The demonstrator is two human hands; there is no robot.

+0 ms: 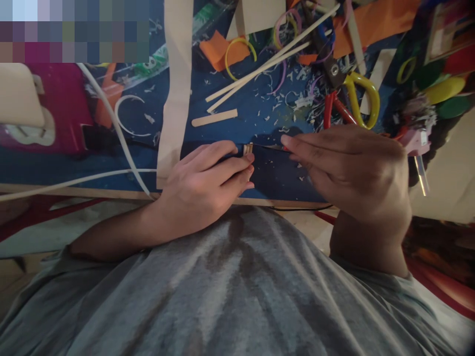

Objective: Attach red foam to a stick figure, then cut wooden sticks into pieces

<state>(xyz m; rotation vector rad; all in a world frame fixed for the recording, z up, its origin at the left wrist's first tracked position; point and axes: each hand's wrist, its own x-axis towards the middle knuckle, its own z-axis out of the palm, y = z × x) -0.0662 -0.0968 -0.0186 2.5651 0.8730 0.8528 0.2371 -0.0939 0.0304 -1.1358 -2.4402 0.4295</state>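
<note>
My left hand is closed around a few short pieces of wooden craft stick, their ends showing past the fingertips. Most of them are hidden by the fingers. To the right, my right hand pinches a thin dark pointed tool. Its tip reaches to the wood pieces, and a bit of red shows by the fingertips; its exact kind cannot be made out. Just beyond my left hand lies a cut craft stick with one rounded end.
Two long thin sticks lie across the blue table. Yellow-and-red-handled scissors, orange paper and paper scraps are at the right. A white paper strip, white cable and magenta object are at left.
</note>
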